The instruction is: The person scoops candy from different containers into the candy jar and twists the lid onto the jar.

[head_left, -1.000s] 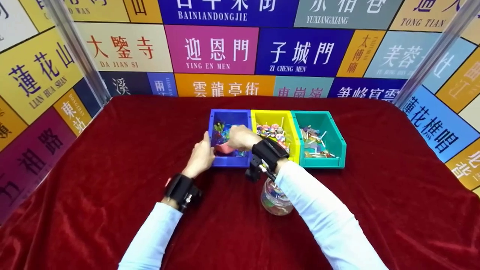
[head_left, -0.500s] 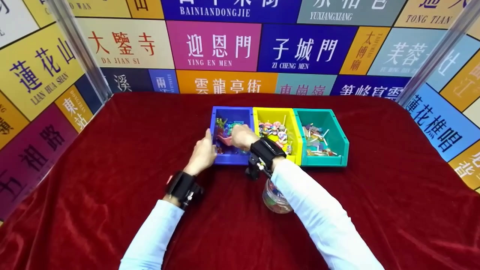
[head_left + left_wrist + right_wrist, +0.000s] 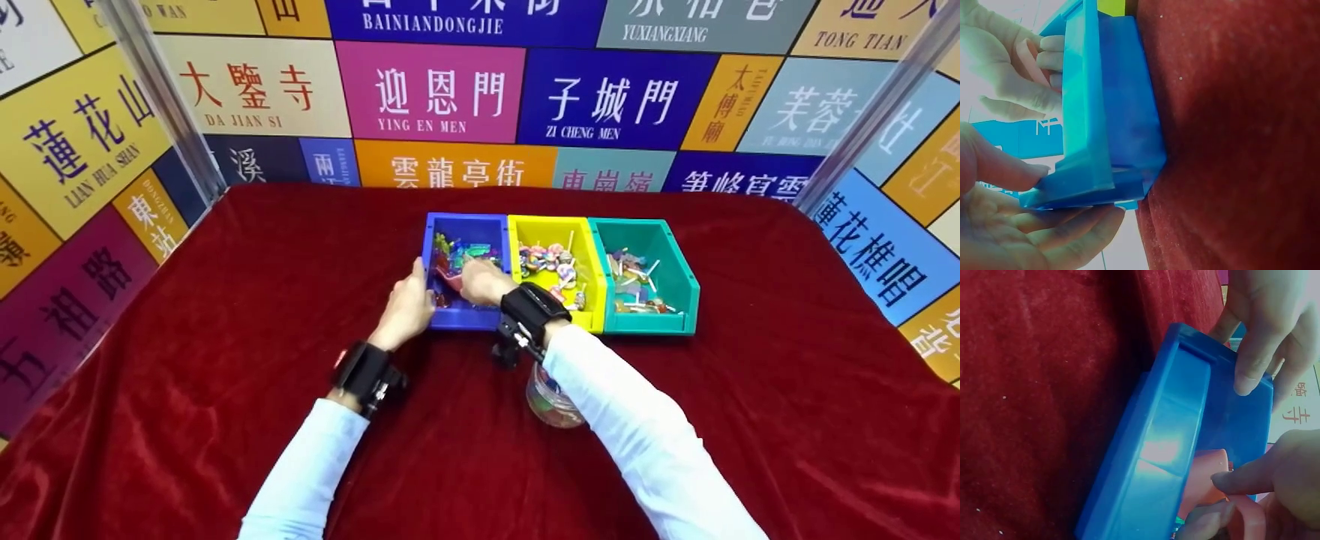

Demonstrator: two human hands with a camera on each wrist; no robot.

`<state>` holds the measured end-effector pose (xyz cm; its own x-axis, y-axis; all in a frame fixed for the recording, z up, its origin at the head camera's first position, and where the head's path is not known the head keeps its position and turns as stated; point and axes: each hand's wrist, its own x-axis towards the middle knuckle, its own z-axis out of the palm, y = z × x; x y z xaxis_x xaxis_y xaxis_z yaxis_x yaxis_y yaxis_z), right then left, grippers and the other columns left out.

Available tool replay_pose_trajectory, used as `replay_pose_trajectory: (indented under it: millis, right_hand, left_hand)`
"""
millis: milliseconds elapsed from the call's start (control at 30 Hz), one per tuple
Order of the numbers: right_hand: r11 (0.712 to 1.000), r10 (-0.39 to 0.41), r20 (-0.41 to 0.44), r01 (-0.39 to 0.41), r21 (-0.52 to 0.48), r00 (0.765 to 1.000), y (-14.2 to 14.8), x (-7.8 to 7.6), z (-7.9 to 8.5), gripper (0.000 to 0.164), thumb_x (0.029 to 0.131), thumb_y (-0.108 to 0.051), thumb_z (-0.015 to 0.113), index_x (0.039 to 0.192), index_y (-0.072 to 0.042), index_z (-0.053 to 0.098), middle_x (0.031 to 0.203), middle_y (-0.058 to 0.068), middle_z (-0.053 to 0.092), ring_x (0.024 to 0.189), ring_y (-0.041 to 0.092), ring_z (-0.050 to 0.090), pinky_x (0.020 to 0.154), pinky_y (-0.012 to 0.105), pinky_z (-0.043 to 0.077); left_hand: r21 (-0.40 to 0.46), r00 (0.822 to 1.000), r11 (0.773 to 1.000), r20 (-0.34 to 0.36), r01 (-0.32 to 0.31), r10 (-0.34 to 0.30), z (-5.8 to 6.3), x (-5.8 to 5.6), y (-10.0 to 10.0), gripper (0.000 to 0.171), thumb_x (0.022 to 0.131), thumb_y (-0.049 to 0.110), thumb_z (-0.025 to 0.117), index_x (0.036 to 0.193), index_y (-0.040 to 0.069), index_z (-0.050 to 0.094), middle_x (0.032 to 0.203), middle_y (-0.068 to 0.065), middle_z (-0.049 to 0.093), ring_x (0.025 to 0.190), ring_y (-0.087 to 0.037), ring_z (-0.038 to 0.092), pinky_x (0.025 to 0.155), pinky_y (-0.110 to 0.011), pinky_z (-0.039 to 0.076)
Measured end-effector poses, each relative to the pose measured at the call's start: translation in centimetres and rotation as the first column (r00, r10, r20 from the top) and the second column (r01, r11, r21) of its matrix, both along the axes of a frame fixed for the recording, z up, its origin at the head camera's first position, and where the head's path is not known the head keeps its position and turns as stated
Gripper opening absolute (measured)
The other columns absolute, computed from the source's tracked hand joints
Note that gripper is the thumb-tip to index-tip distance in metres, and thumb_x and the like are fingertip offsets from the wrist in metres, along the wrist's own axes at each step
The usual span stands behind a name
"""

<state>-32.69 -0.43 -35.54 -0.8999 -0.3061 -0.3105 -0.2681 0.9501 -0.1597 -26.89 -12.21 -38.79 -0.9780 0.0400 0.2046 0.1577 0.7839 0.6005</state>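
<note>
In the head view, my left hand (image 3: 405, 309) grips the left side wall of the blue bin (image 3: 461, 321). The left wrist view shows its thumb on the inner side of the wall and the other fingers outside. My right hand (image 3: 484, 281) reaches into that same bin, pinching the handle of a pink scoop (image 3: 1207, 479). Shiny wrapped candies (image 3: 478, 251) in blue, green and red lie around the scoop's mouth. The front wall hides part of the scoop in the right wrist view.
A yellow bin (image 3: 598, 289) with lollipops (image 3: 551, 257) and a green bin (image 3: 652, 324) with more lollipops (image 3: 630, 270) adjoin on the right. Under my right forearm stands a clear jar (image 3: 551, 401) with colourful contents. Dark red cloth (image 3: 315, 262) covers the table.
My right hand has pushed the scoop farther back and left among the candies, and its mouth has tilted. My left hand keeps its grip on the blue bin.
</note>
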Motion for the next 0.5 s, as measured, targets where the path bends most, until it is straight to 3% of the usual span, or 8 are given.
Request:
replay_pose_trajectory:
  millis: [67,133,200,300,333,367,433,500]
  right_hand:
    - [1.0,0.028,-0.015,-0.028,0.002,0.999,0.1,-0.7,-0.9,0.012,0.082,-0.008,0.051,0.083,-0.004,0.062,0.109,0.011,0.057,0.088,0.022,0.056,0.074,0.028,0.048]
    - [0.998,0.064,-0.072,-0.065,-0.014,0.995,0.5,-2.7,-3.5,0.012,0.079,-0.009,0.05,0.07,-0.008,0.058,0.093,0.009,0.059,0.074,0.02,0.055,0.06,0.026,0.047]
    - [0.997,0.083,-0.074,-0.083,0.003,0.994,0.7,-4.9,-6.0,0.012,0.077,-0.009,0.051,0.068,-0.008,0.057,0.09,0.01,0.058,0.072,0.021,0.055,0.058,0.026,0.047]
    - [0.991,0.131,-0.077,-0.133,-0.012,0.988,1.2,-11.9,-13.5,0.012,0.076,-0.014,0.052,0.068,-0.013,0.06,0.086,0.005,0.057,0.069,0.02,0.056,0.056,0.028,0.049]
    - [0.971,0.175,-0.109,-0.189,-0.143,0.979,1.5,-14.7,-16.6,0.011,0.078,-0.02,0.054,0.07,-0.016,0.061,0.084,0.0,0.057,0.067,0.014,0.056,0.055,0.024,0.048]
    - [0.962,0.21,-0.13,-0.228,-0.149,0.969,1.6,-17.5,-19.6,0.011,0.077,-0.021,0.054,0.072,-0.017,0.062,0.084,-0.001,0.058,0.068,0.014,0.057,0.057,0.024,0.049]
    - [0.901,0.279,-0.222,-0.335,-0.276,0.934,2.5,-23.5,-26.4,0.006,0.073,-0.025,0.057,0.075,-0.021,0.061,0.086,-0.008,0.057,0.059,0.011,0.054,0.048,0.023,0.047]
    - [0.865,0.312,-0.298,-0.4,-0.305,0.902,2.9,-27.8,-31.5,0.015,0.07,-0.027,0.06,0.083,-0.021,0.064,0.107,-0.009,0.057,0.065,0.012,0.055,0.047,0.022,0.046]
  left_hand:
    - [0.005,1.0,1.0,0.004,0.002,-0.002,0.0,0.0,0.0,0.055,0.085,-0.001,0.048,0.133,-0.013,0.024,0.107,-0.03,0.055,0.094,-0.04,0.056,0.082,-0.045,0.046]
    - [0.011,1.0,1.0,0.007,0.003,-0.003,0.0,0.0,0.0,0.055,0.085,-0.001,0.048,0.133,-0.013,0.024,0.108,-0.031,0.055,0.094,-0.04,0.056,0.082,-0.045,0.046]
    - [0.012,1.0,1.0,0.008,0.004,-0.004,0.0,0.0,0.1,0.055,0.085,-0.001,0.048,0.133,-0.013,0.024,0.108,-0.031,0.055,0.095,-0.04,0.056,0.083,-0.045,0.046]
    - [0.012,1.0,1.0,0.005,0.002,-0.002,0.0,0.0,0.0,0.055,0.085,0.0,0.049,0.133,-0.012,0.025,0.109,-0.03,0.055,0.095,-0.04,0.055,0.083,-0.046,0.046]
    - [0.013,1.0,1.0,0.001,0.002,-0.002,0.0,0.0,0.0,0.055,0.085,0.0,0.049,0.133,-0.012,0.025,0.108,-0.03,0.055,0.095,-0.04,0.055,0.083,-0.046,0.046]
    - [0.015,1.0,1.0,-0.004,0.003,-0.003,-0.1,0.0,0.0,0.054,0.085,0.0,0.049,0.133,-0.012,0.026,0.108,-0.03,0.055,0.095,-0.041,0.055,0.082,-0.046,0.046]
    - [0.015,1.0,1.0,-0.028,0.009,-0.009,-0.1,0.0,-0.1,0.054,0.084,-0.001,0.049,0.131,-0.013,0.028,0.106,-0.03,0.056,0.093,-0.041,0.056,0.081,-0.047,0.046]
    - [0.014,0.999,1.0,-0.052,0.016,-0.015,-0.2,0.0,-0.2,0.053,0.083,-0.002,0.05,0.13,-0.013,0.029,0.104,-0.03,0.057,0.092,-0.042,0.056,0.08,-0.048,0.046]
